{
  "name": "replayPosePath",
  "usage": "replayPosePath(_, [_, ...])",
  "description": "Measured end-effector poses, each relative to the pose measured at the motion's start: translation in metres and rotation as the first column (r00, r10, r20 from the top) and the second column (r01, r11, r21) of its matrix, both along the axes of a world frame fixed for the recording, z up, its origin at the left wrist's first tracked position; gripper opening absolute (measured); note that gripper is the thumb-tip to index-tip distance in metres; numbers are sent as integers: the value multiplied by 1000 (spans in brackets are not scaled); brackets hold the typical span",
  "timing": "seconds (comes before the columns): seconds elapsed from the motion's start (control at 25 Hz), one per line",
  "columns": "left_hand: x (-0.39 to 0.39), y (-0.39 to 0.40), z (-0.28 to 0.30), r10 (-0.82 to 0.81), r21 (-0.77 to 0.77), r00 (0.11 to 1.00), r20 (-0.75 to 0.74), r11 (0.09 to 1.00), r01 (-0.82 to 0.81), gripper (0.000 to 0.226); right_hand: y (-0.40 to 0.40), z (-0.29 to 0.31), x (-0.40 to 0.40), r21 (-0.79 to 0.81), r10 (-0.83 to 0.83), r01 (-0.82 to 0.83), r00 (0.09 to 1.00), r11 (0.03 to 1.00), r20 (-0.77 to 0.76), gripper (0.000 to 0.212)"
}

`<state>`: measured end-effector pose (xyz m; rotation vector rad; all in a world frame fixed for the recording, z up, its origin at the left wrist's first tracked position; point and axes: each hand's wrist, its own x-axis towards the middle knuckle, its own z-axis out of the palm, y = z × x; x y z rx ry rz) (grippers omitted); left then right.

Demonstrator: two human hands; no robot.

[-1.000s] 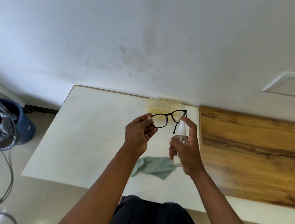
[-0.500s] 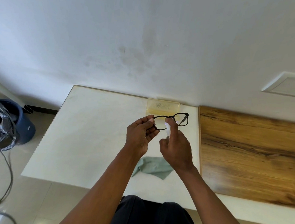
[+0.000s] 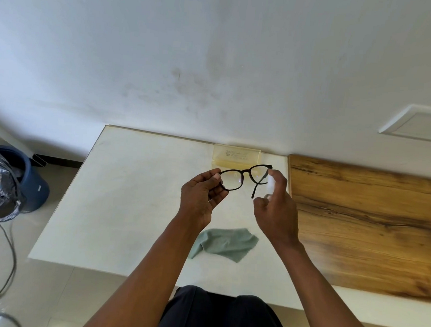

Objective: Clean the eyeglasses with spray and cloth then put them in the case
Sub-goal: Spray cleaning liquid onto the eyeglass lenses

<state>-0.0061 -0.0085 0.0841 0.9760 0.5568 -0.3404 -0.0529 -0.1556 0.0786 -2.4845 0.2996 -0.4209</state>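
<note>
left hand (image 3: pixel 202 197) pinches the left end of the black eyeglasses (image 3: pixel 244 176), held up over the white table (image 3: pixel 129 195). right hand (image 3: pixel 275 206) is curled round a small spray bottle (image 3: pixel 271 183), index on top, just right of the right lens. green cloth (image 3: pixel 225 242) lies nearer on the table; yellowish case (image 3: pixel 236 156) open at the far edge, by the wall.

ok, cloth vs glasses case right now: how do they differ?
The cloth is grey-green and opaque; the glasses case is pale yellow and translucent. The cloth lies crumpled and soft near the table's front edge; the glasses case is rigid and stands open against the wall at the back. The case bears printed text, the cloth none. Both rest on the white table, untouched by either hand.
</note>
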Motion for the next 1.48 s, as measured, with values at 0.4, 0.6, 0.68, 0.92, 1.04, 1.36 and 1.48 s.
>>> replayPosePath(0.4, [1, 0, -2, -14, 7, 1000, 1, 1000, 14, 13, -8, -9, 2, 68, -3, -2, 998, 998, 66, 57])
replayPosePath(0.6, [3, 6, -3, -9, 13, 1000, 6, 1000, 9, 14, -21, -23, -4, 203, -72, 41, 987, 978, 146, 64])
replayPosePath(0.68, [4, 9, -4, -5, 9, 1000, 7, 1000, 5, 13, -26, -32, -8, 261, -60, 16, 985, 965, 161, 69])
replayPosePath(0.92, [6, 12, -8, 3, 2, 1000, -1, 1000, -3, 12, -42, -66, -15, 279, -122, 101, 991, 955, 61, 66])
replayPosePath(1.04, [7, 13, -9, 6, 3, 1000, -5, 1000, -6, 12, -49, -76, -17, 250, -152, 143, 988, 957, 16, 66])
replayPosePath(1.36, [5, 15, -11, 10, -10, 1000, -13, 1000, -11, 11, -50, -92, -20, 226, -202, 209, 978, 952, -54, 61])
replayPosePath(1.48, [6, 17, -11, 13, -8, 1000, -14, 1000, -13, 11, -51, -96, -22, 194, -197, 202, 979, 960, -43, 60])
